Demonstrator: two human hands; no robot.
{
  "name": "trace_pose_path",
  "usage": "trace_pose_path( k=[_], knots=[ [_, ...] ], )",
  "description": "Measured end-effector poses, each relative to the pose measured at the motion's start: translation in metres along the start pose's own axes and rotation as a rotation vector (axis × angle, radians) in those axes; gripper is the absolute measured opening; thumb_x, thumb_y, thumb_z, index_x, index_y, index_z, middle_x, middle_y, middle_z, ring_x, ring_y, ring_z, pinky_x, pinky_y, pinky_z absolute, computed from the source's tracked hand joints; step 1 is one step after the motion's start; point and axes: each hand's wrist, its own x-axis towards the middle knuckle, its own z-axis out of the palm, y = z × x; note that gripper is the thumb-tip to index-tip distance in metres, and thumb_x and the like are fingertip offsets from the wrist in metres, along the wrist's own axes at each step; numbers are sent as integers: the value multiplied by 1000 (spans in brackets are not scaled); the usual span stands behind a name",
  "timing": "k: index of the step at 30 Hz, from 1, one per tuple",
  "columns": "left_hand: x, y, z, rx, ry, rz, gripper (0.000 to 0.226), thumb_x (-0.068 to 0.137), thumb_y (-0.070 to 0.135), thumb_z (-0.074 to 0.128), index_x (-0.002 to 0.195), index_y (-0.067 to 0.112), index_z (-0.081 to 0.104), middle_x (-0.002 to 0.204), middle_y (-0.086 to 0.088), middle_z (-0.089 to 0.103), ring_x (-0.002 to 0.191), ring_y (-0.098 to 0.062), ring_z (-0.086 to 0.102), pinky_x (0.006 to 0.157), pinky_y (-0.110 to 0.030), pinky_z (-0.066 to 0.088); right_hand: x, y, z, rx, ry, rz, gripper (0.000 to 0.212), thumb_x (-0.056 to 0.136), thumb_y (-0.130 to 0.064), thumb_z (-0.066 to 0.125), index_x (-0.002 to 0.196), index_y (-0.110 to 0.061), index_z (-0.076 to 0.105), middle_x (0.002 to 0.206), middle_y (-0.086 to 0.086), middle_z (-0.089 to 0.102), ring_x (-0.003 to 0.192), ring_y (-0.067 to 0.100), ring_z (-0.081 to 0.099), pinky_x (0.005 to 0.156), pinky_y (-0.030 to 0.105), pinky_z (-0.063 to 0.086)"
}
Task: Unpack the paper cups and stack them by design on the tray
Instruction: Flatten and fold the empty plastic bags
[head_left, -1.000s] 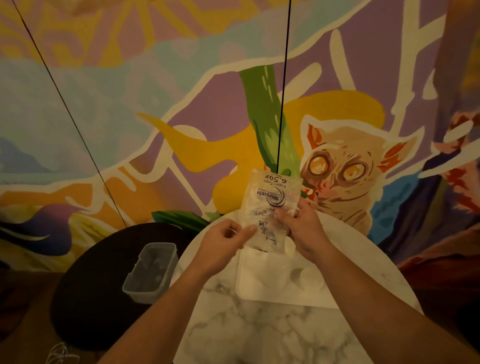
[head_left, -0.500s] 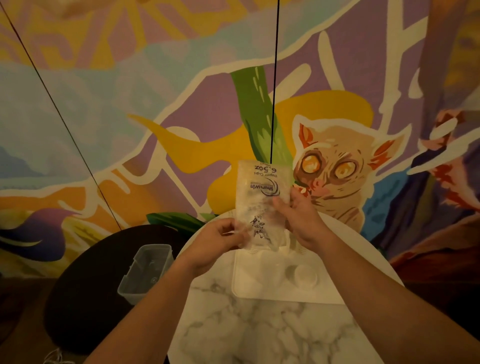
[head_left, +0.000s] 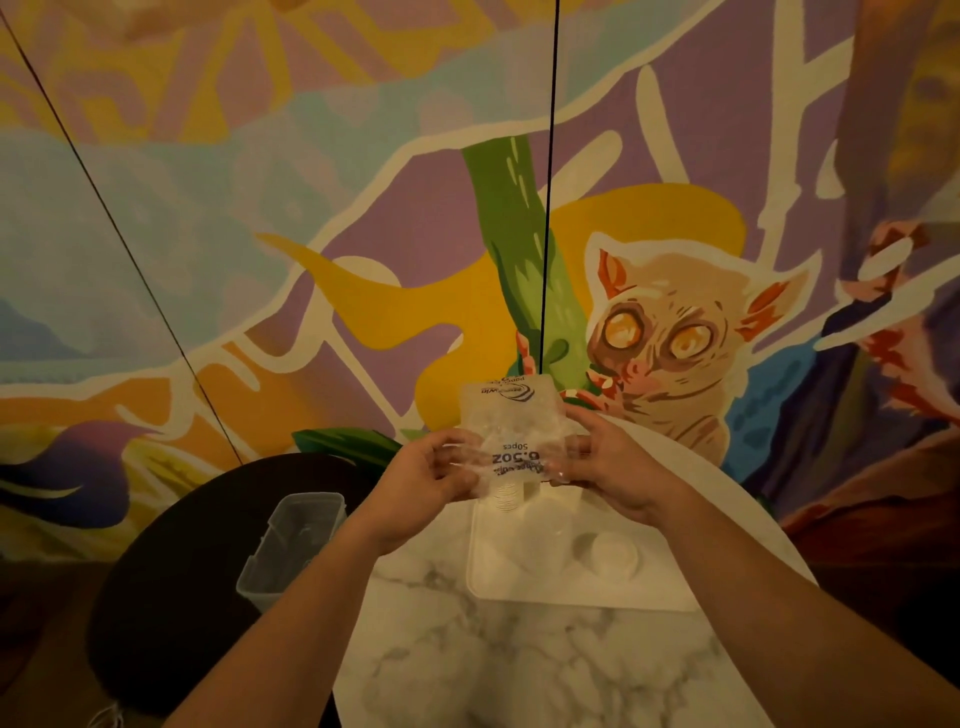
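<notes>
While the left hand (head_left: 434, 475) and right hand (head_left: 605, 460) each pinch a side of the clear plastic cup bag (head_left: 511, 434), it hangs stretched over the far edge of the white tray (head_left: 524, 582). Stacked cup rims (head_left: 506, 500) peek out underneath. One cup (head_left: 613, 556) lies on the tray, marble table (head_left: 519, 670) below, clear tub (head_left: 293, 551) off left.

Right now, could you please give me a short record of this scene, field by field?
setting: round marble table before a painted mural wall
left hand: left hand grips the plastic bag's left edge
right hand: right hand grips its right edge
plastic bag: held above the tray's far end, printed 6.5oz, 50pcs
paper cups: stacked rims showing at the bag's lower end
tray: white, on the table, one cup on it
beside: clear container on a dark table
</notes>
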Motion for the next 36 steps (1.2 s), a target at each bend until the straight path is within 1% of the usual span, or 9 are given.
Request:
trace_pose_path(
  k=[6,8,12,17,20,24,28,33,36],
  knots=[
    [7,5,-2,-287,-30,-255,46,93,37,69,132,16,57,123,-9,72,110,-28,71,85,-40,59,-4,3,9,-70,-25,-71,77,78,15,73,142,-19,48,112,18,71,98,31,71,88,47,59],
    [11,11,6,-220,27,-213,25,98,32,64,118,18,66,109,3,78,94,-10,75,71,-25,58,-4,5,15,-141,-63,-81,75,78,14,74,138,-23,51,112,16,72,103,30,71,92,50,57],
    [24,9,4,-19,196,-44,32,90,14,74,120,9,67,106,-6,77,98,-24,75,74,-34,61,-7,-5,15,-204,-167,-24,73,75,-6,81,140,-24,52,128,2,68,118,18,64,98,39,53],
    [26,9,9,146,251,103,31,87,10,77,117,14,66,101,-1,77,91,-15,75,74,-29,62,-7,-35,21,-318,132,2,41,87,-44,72,123,-27,65,120,-8,62,114,11,55,88,26,41],
    [29,8,10,254,313,181,28,85,10,80,111,16,70,98,3,77,88,-8,73,74,-29,61,-9,-52,18,-459,20,34,33,84,-45,75,114,-40,60,91,-6,60,85,4,60,69,17,43],
    [29,12,4,335,316,219,28,84,16,81,109,18,71,95,7,77,85,-4,73,77,-35,61,-8,-66,12,-609,4,113,45,82,-62,68,122,-42,61,100,-14,65,87,7,64,67,21,48],
    [29,11,5,315,264,216,34,84,19,82,116,18,69,101,5,78,91,-9,73,84,-45,61,3,-51,24,-420,135,9,25,99,-42,58,115,-26,67,60,-3,61,43,9,47,40,21,33],
    [25,16,2,303,195,150,47,88,25,79,129,27,58,110,4,75,83,-9,73,59,-28,57,9,-37,29,-282,268,-135,14,101,-26,57,104,-17,68,74,8,74,50,21,61,38,24,38],
    [21,21,9,-71,101,14,40,95,31,68,132,27,57,120,-2,72,81,-33,76,55,-29,55,9,-31,33,-266,296,-235,11,100,-19,59,100,-16,70,82,4,75,59,22,70,40,28,48]
  ],
)
